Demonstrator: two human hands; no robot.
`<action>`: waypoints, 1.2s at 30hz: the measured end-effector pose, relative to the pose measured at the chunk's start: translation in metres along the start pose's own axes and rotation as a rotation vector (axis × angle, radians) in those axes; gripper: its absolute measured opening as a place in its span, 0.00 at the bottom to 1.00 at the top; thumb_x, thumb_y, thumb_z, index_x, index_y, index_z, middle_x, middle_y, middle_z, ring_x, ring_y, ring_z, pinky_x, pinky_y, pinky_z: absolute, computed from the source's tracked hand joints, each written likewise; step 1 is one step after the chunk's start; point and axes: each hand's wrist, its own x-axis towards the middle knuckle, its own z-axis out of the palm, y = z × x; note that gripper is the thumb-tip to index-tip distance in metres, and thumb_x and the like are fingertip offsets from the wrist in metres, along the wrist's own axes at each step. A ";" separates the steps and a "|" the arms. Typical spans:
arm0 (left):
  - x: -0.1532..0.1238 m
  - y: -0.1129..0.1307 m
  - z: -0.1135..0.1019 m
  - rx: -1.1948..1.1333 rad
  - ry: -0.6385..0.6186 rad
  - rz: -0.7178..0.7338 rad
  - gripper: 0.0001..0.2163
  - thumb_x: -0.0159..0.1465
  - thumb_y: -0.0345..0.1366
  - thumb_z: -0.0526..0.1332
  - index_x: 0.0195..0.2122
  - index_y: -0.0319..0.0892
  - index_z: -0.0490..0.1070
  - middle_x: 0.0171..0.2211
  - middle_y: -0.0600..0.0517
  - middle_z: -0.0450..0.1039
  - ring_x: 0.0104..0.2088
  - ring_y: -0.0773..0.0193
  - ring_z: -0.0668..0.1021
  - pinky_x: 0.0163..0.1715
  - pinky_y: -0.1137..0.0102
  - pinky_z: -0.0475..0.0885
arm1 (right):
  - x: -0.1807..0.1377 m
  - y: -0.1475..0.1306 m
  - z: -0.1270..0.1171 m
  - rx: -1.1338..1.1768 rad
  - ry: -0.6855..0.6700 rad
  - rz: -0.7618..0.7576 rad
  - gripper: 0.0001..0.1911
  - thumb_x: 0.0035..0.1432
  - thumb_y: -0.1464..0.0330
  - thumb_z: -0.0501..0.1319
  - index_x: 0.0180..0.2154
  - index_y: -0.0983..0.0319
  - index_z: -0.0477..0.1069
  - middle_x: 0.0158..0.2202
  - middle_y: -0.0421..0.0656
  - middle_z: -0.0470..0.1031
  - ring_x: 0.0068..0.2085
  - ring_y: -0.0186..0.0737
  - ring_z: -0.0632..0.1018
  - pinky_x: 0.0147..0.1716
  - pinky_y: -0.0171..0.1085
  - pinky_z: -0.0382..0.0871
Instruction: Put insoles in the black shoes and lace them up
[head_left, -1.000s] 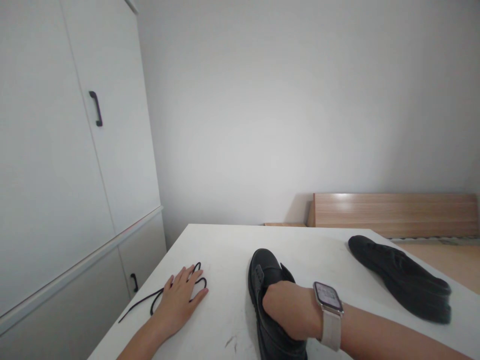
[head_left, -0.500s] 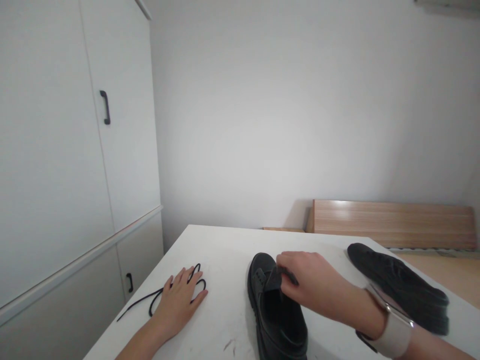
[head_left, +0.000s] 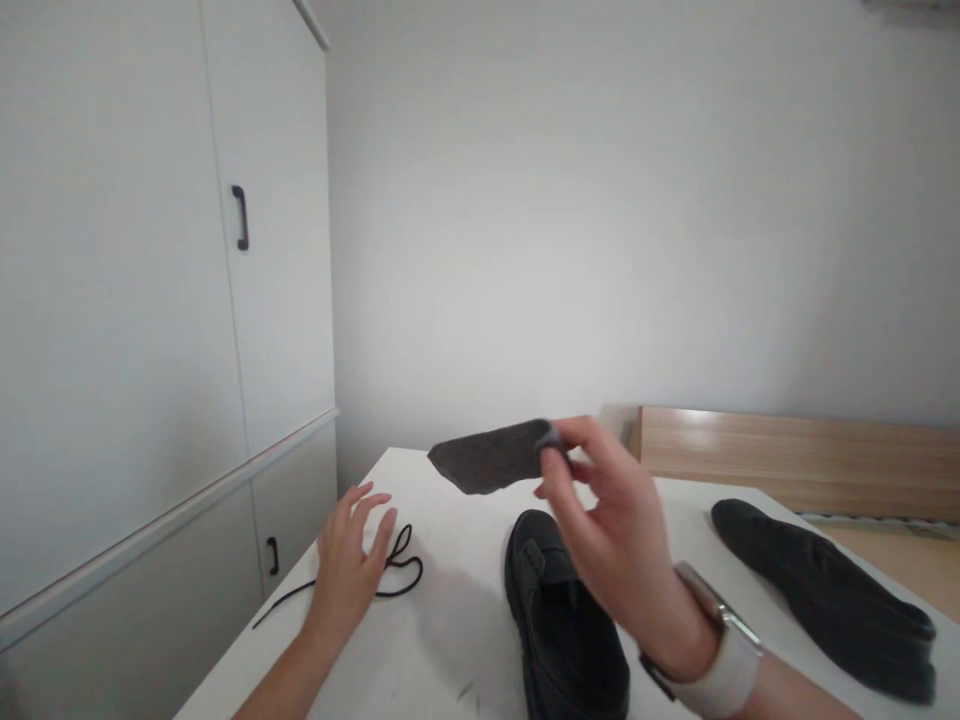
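Observation:
My right hand [head_left: 615, 540] is raised above the white table [head_left: 457, 620] and pinches a dark grey insole [head_left: 491, 458] by one end; the insole sticks out to the left in the air. Below it stands a black shoe [head_left: 562, 640] with its opening facing me. My left hand [head_left: 349, 565] hovers just above the table with its fingers spread, next to a black shoelace [head_left: 390, 578] that lies loose on the tabletop. A watch with a pale strap sits on my right wrist.
A second black shoe [head_left: 825, 590] lies on the table at the right. A white cabinet [head_left: 150, 330] with dark handles stands along the left. A wooden bed frame [head_left: 795, 455] runs behind the table by the plain wall.
My right hand has pulled the insole out of the near shoe and lifted it up. My left hand has risen off the shoelace and the tabletop.

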 end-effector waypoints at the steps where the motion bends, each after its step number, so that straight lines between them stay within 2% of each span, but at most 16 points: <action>1: 0.003 -0.001 -0.005 -0.065 0.059 -0.028 0.16 0.69 0.47 0.48 0.47 0.46 0.70 0.55 0.44 0.67 0.59 0.51 0.67 0.60 0.52 0.61 | -0.005 -0.004 0.011 -0.021 -0.108 -0.045 0.05 0.65 0.70 0.55 0.41 0.58 0.69 0.37 0.42 0.72 0.37 0.38 0.74 0.36 0.37 0.70; 4: 0.011 -0.007 -0.022 -0.166 0.205 -0.113 0.18 0.69 0.47 0.46 0.45 0.44 0.69 0.49 0.44 0.69 0.55 0.52 0.70 0.59 0.55 0.62 | -0.022 -0.008 0.036 -0.127 -0.573 -0.208 0.07 0.64 0.66 0.58 0.44 0.59 0.70 0.45 0.46 0.74 0.47 0.45 0.73 0.45 0.42 0.68; 6: 0.013 -0.011 -0.029 -0.179 0.262 -0.161 0.18 0.69 0.47 0.45 0.46 0.43 0.69 0.48 0.44 0.70 0.55 0.51 0.70 0.60 0.55 0.61 | -0.030 -0.006 0.041 -0.170 -0.839 -0.281 0.11 0.63 0.61 0.61 0.45 0.59 0.72 0.46 0.46 0.75 0.48 0.46 0.74 0.49 0.43 0.66; 7: 0.013 -0.012 -0.031 -0.186 0.269 -0.173 0.18 0.69 0.48 0.46 0.47 0.43 0.69 0.49 0.44 0.70 0.55 0.51 0.70 0.60 0.55 0.61 | -0.033 -0.004 0.040 -0.185 -0.922 -0.287 0.12 0.62 0.60 0.62 0.45 0.59 0.72 0.46 0.45 0.76 0.48 0.46 0.74 0.50 0.43 0.64; 9: 0.013 -0.011 -0.031 -0.219 0.233 -0.168 0.18 0.68 0.48 0.48 0.48 0.43 0.69 0.50 0.44 0.70 0.55 0.51 0.70 0.60 0.55 0.62 | -0.035 -0.001 0.032 -0.228 -0.990 -0.226 0.11 0.62 0.61 0.63 0.45 0.59 0.72 0.44 0.43 0.77 0.46 0.44 0.75 0.50 0.42 0.63; 12: 0.010 -0.004 -0.022 -0.245 0.037 -0.093 0.18 0.68 0.48 0.50 0.49 0.44 0.69 0.52 0.45 0.71 0.55 0.52 0.72 0.59 0.56 0.64 | -0.041 0.007 0.010 -0.337 -0.982 -0.074 0.10 0.62 0.62 0.63 0.43 0.58 0.73 0.43 0.42 0.78 0.44 0.44 0.76 0.46 0.40 0.64; 15: 0.000 0.002 -0.008 -0.139 -0.251 0.061 0.20 0.68 0.49 0.51 0.55 0.44 0.68 0.58 0.45 0.69 0.61 0.51 0.67 0.62 0.54 0.60 | -0.059 0.024 -0.011 -0.461 -1.026 -0.002 0.15 0.53 0.59 0.69 0.40 0.60 0.74 0.41 0.45 0.78 0.40 0.47 0.77 0.40 0.40 0.66; 17: -0.008 0.004 -0.001 -0.036 -0.454 0.160 0.23 0.68 0.49 0.51 0.61 0.47 0.64 0.65 0.46 0.61 0.66 0.51 0.60 0.65 0.52 0.54 | -0.078 0.038 -0.020 -0.541 -1.053 -0.030 0.13 0.52 0.67 0.69 0.40 0.62 0.73 0.42 0.47 0.77 0.38 0.48 0.77 0.38 0.40 0.67; 19: -0.015 0.006 0.002 0.046 -0.654 0.206 0.25 0.68 0.50 0.51 0.65 0.49 0.59 0.68 0.49 0.55 0.68 0.52 0.56 0.66 0.51 0.50 | -0.096 0.051 -0.027 -0.569 -1.020 -0.043 0.14 0.53 0.76 0.63 0.43 0.61 0.71 0.45 0.47 0.77 0.38 0.46 0.78 0.38 0.39 0.68; 21: -0.019 0.009 0.001 0.113 -0.784 0.205 0.25 0.69 0.51 0.50 0.65 0.49 0.60 0.68 0.48 0.56 0.67 0.52 0.58 0.66 0.51 0.50 | -0.108 0.060 -0.032 -0.583 -0.954 -0.011 0.19 0.52 0.80 0.60 0.46 0.62 0.70 0.45 0.48 0.76 0.38 0.45 0.79 0.37 0.38 0.69; 23: -0.018 0.015 -0.002 0.168 -0.797 0.197 0.23 0.69 0.50 0.49 0.61 0.48 0.66 0.63 0.46 0.65 0.63 0.52 0.66 0.63 0.53 0.56 | -0.112 0.065 -0.035 -0.634 -0.932 0.002 0.16 0.50 0.79 0.61 0.43 0.63 0.71 0.40 0.48 0.78 0.37 0.48 0.79 0.38 0.39 0.69; 25: -0.015 0.022 -0.006 0.222 -0.735 0.193 0.21 0.70 0.49 0.48 0.55 0.49 0.72 0.53 0.46 0.74 0.55 0.51 0.73 0.55 0.54 0.64 | -0.107 0.065 -0.036 -0.672 -1.019 -0.001 0.09 0.49 0.79 0.64 0.34 0.62 0.72 0.34 0.47 0.80 0.35 0.50 0.79 0.40 0.43 0.69; 28: -0.010 0.027 -0.009 0.269 -0.681 0.192 0.18 0.70 0.47 0.49 0.48 0.50 0.76 0.42 0.47 0.76 0.46 0.52 0.75 0.48 0.56 0.65 | -0.086 0.054 -0.035 -0.596 -1.129 0.130 0.08 0.46 0.74 0.70 0.26 0.62 0.71 0.31 0.45 0.80 0.35 0.49 0.79 0.40 0.42 0.67; 30: -0.010 0.027 -0.009 0.273 -0.681 0.195 0.15 0.68 0.46 0.54 0.47 0.49 0.77 0.43 0.47 0.74 0.46 0.51 0.73 0.48 0.56 0.64 | -0.069 0.043 -0.031 -0.506 -1.057 0.266 0.09 0.48 0.70 0.71 0.26 0.61 0.70 0.34 0.43 0.79 0.37 0.46 0.78 0.37 0.38 0.66; 32: -0.012 0.024 -0.007 0.264 -0.682 0.194 0.13 0.64 0.44 0.58 0.46 0.47 0.76 0.46 0.46 0.72 0.49 0.50 0.72 0.50 0.55 0.63 | -0.053 0.033 -0.022 -0.422 -0.938 0.334 0.08 0.54 0.70 0.68 0.27 0.61 0.70 0.34 0.41 0.78 0.36 0.42 0.76 0.35 0.36 0.64; 36: -0.017 0.020 -0.003 0.254 -0.696 0.192 0.13 0.62 0.38 0.59 0.47 0.46 0.74 0.48 0.45 0.71 0.50 0.49 0.71 0.50 0.56 0.64 | -0.031 0.031 0.019 -0.291 -0.746 0.286 0.08 0.57 0.70 0.66 0.28 0.62 0.69 0.32 0.40 0.77 0.34 0.39 0.75 0.34 0.35 0.62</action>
